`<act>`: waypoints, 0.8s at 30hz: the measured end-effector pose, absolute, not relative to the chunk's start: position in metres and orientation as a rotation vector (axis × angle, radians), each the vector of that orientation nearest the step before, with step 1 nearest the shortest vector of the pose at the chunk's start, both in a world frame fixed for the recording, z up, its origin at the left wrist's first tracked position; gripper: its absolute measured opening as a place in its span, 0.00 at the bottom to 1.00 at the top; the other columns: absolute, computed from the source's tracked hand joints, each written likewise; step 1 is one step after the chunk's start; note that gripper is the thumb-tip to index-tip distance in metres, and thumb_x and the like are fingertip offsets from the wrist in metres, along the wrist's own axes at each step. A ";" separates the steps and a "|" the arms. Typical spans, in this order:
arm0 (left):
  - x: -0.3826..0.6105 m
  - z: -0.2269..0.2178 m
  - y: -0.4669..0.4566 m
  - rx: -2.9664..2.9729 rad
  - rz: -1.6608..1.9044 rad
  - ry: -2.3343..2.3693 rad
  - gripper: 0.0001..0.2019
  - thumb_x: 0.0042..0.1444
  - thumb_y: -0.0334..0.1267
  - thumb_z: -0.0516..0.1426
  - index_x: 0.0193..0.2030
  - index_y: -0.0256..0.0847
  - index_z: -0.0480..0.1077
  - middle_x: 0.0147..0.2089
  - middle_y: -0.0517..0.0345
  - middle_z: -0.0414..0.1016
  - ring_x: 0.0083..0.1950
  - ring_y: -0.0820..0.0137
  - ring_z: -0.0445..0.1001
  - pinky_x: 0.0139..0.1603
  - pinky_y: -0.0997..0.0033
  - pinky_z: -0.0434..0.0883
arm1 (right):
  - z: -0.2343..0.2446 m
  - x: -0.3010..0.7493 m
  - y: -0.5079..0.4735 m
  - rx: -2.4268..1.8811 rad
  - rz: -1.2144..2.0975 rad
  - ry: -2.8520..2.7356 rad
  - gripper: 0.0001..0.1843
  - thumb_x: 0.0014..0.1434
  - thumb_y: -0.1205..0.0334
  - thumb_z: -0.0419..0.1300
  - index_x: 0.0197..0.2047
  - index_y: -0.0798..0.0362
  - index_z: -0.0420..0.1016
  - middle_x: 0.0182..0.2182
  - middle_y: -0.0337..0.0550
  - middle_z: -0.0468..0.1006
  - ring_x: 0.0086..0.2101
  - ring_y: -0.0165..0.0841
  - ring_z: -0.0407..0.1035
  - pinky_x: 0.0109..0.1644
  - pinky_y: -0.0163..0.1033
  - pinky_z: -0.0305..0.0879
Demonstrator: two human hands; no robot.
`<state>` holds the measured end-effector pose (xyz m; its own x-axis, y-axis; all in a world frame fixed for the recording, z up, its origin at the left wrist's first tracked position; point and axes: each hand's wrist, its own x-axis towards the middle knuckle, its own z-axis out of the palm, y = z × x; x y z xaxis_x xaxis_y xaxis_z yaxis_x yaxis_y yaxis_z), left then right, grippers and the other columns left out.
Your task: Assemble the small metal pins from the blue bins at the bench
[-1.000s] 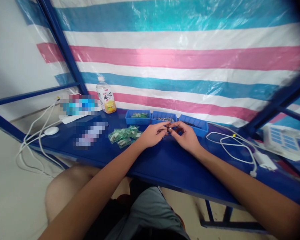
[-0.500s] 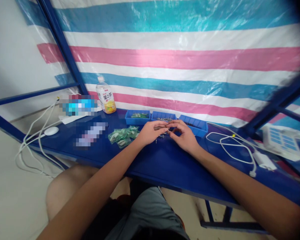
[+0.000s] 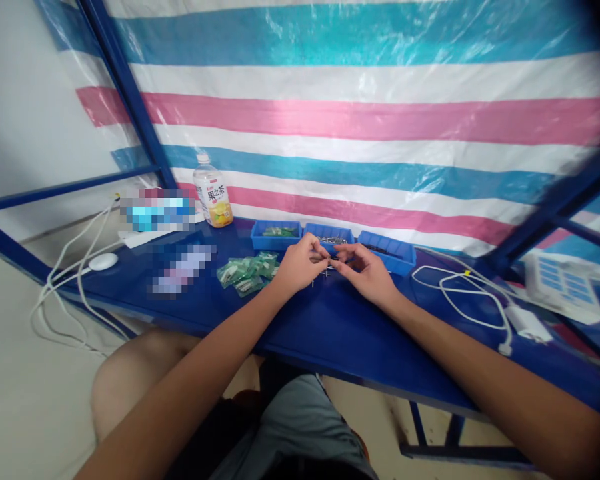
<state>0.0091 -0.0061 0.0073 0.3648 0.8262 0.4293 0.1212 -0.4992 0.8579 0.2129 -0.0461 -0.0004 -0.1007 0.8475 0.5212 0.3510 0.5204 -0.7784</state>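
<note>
Bare forearms [image 3: 205, 360]; bare knee [image 3: 130, 387]; creased grey-blue legwear [image 3: 300, 420] across lap

We face a large plastic sheet [image 3: 360, 120] striped in blue, white and pink, which fills most of our view behind the desk [image 3: 300, 333]. It is creased, and we see light glinting off it, most strongly in the wide blue band near the top. On our left is a plain white wall [image 3: 20, 87]. A slanting blue post [image 3: 125, 93] and a blue rail [image 3: 70, 189] meet on that side, while a darker, blurred post [image 3: 565, 197] slants across the right. Our desk has a dark blue top, with blue bars [image 3: 470, 453] beneath it. Below, we see a pale floor [image 3: 20, 400].
</note>
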 end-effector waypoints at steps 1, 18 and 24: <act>0.009 0.008 -0.007 1.922 1.160 0.831 0.14 0.58 0.28 0.65 0.41 0.42 0.62 0.43 0.54 0.84 0.45 0.65 0.86 0.48 0.65 0.81 | -0.001 0.213 -0.046 -1.029 0.572 -1.697 0.20 0.63 0.46 0.71 0.53 0.46 0.82 0.43 0.46 0.82 0.41 0.39 0.77 0.44 0.46 0.76; 0.007 0.013 -0.003 1.732 1.125 0.646 0.27 0.59 0.31 0.68 0.64 0.39 0.69 0.53 0.43 0.85 0.49 0.64 0.85 0.55 0.60 0.81 | -0.007 0.215 -0.041 -1.039 0.804 -1.572 0.24 0.58 0.46 0.74 0.51 0.49 0.74 0.38 0.43 0.87 0.36 0.38 0.80 0.42 0.45 0.76; 0.006 0.021 -0.009 1.731 1.057 0.688 0.31 0.59 0.34 0.69 0.68 0.39 0.69 0.50 0.45 0.87 0.49 0.62 0.85 0.52 0.62 0.80 | -0.010 0.215 -0.039 -1.007 0.801 -1.548 0.26 0.58 0.47 0.75 0.53 0.47 0.72 0.37 0.40 0.86 0.34 0.36 0.79 0.41 0.44 0.75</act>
<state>0.0056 -0.0086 0.0210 0.4661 0.8151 0.3441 -0.0153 -0.3815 0.9243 0.2151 -0.0392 -0.0097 -0.0706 0.9089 0.4109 0.1903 0.4167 -0.8889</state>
